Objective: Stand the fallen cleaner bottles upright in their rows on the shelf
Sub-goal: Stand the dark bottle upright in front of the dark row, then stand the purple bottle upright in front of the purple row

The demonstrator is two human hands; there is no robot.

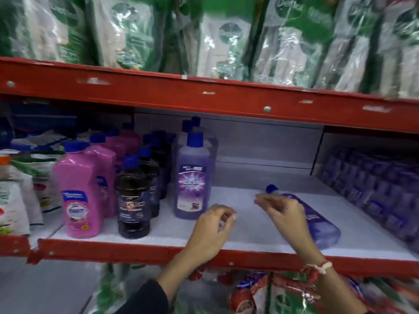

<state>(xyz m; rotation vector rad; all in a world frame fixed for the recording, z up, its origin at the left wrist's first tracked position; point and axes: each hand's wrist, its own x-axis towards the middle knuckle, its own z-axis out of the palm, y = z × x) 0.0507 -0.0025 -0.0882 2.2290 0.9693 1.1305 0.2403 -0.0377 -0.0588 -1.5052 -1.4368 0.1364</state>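
A purple cleaner bottle (322, 225) with a blue cap lies on its side on the white shelf board (249, 232), cap pointing back left. My right hand (283, 211) hovers over its neck, fingers loosely curled, holding nothing. My left hand (215, 225) hangs above the bare board, fingers curled and empty, just right of an upright purple bottle (192, 180). Rows of upright dark bottles (133, 196) and pink bottles (79, 193) stand further left.
A red shelf beam (204, 96) runs overhead with green and white refill pouches (226, 35) on top. Stacked purple packs (374, 189) fill the shelf's right end. White pouches (20, 189) crowd the left. More pouches (260, 293) sit on the shelf below.
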